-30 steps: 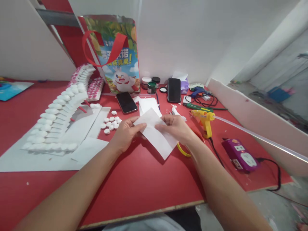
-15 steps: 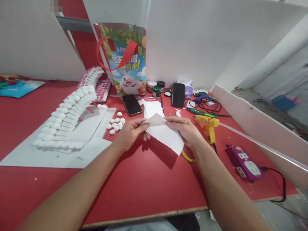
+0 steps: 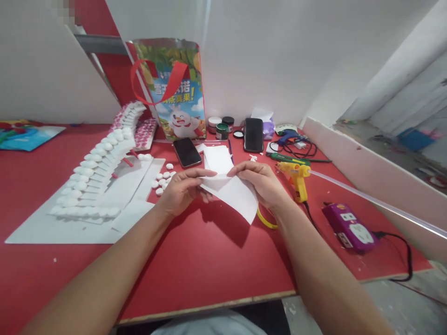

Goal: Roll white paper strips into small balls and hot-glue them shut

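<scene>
Between my two hands is a sheet of white paper [image 3: 235, 195], its far edge folded over and its near corner hanging above the red table. My left hand [image 3: 185, 188] pinches the left end of the fold, thumb and forefinger on the edge. On the right end, my right hand [image 3: 256, 181] grips the paper with fingertips along the crease. Just beyond the fold lies a stack of white paper pieces [image 3: 217, 158]. Several round white pieces [image 3: 162, 179] lie left of my left hand. A yellow ring [image 3: 266, 221] shows partly under my right wrist.
A curved white model [image 3: 87, 177] lined with rounded pieces stands on white board at left. Behind are a phone [image 3: 187, 152], a printed bag [image 3: 174, 93], paint jars [image 3: 222, 131] and a dark device [image 3: 253, 135]. To the right are a yellow glue gun [image 3: 295, 174] and a purple power strip [image 3: 351, 228].
The paper's far edge, a raised peak before, now lies folded down flat toward me. My fingers have come closer together along the crease. The whole view has shifted slightly.
</scene>
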### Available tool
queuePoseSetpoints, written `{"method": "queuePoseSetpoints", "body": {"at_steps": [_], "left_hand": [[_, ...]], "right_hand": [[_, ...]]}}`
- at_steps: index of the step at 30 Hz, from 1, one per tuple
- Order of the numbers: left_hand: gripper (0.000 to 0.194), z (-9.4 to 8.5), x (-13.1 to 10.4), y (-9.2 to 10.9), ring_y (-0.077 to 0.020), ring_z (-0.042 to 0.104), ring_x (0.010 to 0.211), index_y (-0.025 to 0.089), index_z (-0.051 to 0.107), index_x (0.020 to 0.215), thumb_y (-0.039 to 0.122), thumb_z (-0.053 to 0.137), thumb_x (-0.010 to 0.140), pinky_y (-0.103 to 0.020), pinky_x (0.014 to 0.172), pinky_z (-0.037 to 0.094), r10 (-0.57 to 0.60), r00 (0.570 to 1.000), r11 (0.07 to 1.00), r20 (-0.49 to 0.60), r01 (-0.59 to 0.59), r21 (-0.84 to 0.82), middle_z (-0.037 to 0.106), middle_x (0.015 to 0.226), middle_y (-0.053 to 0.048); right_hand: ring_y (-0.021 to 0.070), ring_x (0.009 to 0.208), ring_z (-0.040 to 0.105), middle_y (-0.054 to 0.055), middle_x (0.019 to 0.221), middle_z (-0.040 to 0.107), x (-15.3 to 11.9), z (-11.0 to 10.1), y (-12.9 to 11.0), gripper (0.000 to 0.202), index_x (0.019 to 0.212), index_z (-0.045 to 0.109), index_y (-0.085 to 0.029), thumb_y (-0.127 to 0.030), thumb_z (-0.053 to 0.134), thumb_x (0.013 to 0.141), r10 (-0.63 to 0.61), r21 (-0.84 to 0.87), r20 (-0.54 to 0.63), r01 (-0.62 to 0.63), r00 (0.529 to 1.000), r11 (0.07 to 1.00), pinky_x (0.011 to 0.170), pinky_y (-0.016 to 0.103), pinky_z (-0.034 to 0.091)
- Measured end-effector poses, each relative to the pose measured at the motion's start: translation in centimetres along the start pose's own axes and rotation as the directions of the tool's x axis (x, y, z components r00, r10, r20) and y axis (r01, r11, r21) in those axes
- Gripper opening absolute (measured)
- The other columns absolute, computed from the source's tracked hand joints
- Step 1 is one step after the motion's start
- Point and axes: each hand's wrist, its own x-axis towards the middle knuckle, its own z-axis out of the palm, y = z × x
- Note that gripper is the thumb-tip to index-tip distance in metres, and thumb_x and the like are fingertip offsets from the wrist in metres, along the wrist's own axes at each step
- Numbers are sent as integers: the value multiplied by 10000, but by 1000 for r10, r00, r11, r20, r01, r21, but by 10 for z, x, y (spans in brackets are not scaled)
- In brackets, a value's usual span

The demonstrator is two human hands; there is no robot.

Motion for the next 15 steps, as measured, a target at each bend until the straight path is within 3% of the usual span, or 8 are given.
{"method": "queuePoseSetpoints", "body": {"at_steps": [2,5,8,12,15], "left_hand": [[403,-2,0,3,-241,725,536,107,812,1034,273,747,673,-317,528,574,-47,997,999,60,49,-25,780,695,-116],[562,-5,0,6,-279,749,580,68,785,1095,507,712,752,-329,516,578,-121,987,992,104,123,-21,777,704,-153],[669,-5,1,4,-248,729,527,77,770,1061,693,677,817,-286,454,549,-197,975,979,100,190,75,754,641,-132],[609,-5,2,-3,-203,711,485,99,741,1055,631,819,770,-226,432,534,-222,959,964,177,189,186,734,585,-86],[605,-5,2,-4,-206,724,498,99,729,986,650,825,756,-225,442,552,-243,944,955,223,192,228,742,595,-95]], "right_hand": [[105,519,502,-22,607,624,-1,0,0,168,792,750,-175,-254,644,689,-38,-95,8,39,999,995,495,228,328],[98,512,463,-37,567,561,-3,1,0,195,796,755,-171,-247,601,705,-98,-224,27,102,995,969,507,230,314],[102,515,449,-36,573,547,-4,3,0,222,794,751,-174,-240,557,709,-105,-299,40,113,994,948,511,239,314],[98,537,437,-27,607,567,-6,4,-2,250,808,760,-169,-220,530,727,-120,-415,74,140,990,899,513,242,292],[95,556,444,-14,649,614,-7,2,-6,253,814,769,-161,-216,533,741,-139,-456,119,179,983,872,522,243,296]]}}
